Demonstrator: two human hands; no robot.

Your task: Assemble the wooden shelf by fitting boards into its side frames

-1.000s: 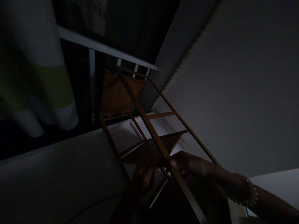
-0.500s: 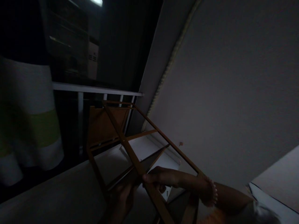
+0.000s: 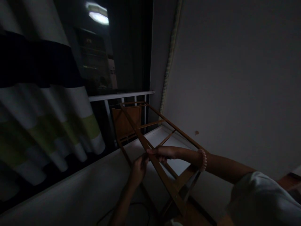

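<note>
A brown wooden frame (image 3: 162,175) of crossed slats runs slantwise from the window railing down toward me. My right hand (image 3: 162,153), with a pink beaded bracelet (image 3: 203,160) at the wrist, is closed around the near long slat, thumb on its upper face and fingers beneath. Just left of that slat, my left hand (image 3: 138,169) has its fingers pressed together against its edge, close to the right fingertips. What lies between the left fingers is too dark and small to make out. Screw heads show on the slat.
A brown panel (image 3: 127,122) stands at the frame's far end by the white railing (image 3: 122,95). Striped curtains (image 3: 54,119) hang left of the dark window. A pale wall (image 3: 230,81) rises on the right. Below is a white surface (image 3: 82,188) with a dark cable.
The view has turned left and lifted, bringing more curtain and the ceiling light's reflection into sight. Both hands stay at the same slat, and the left hand shows more clearly.
</note>
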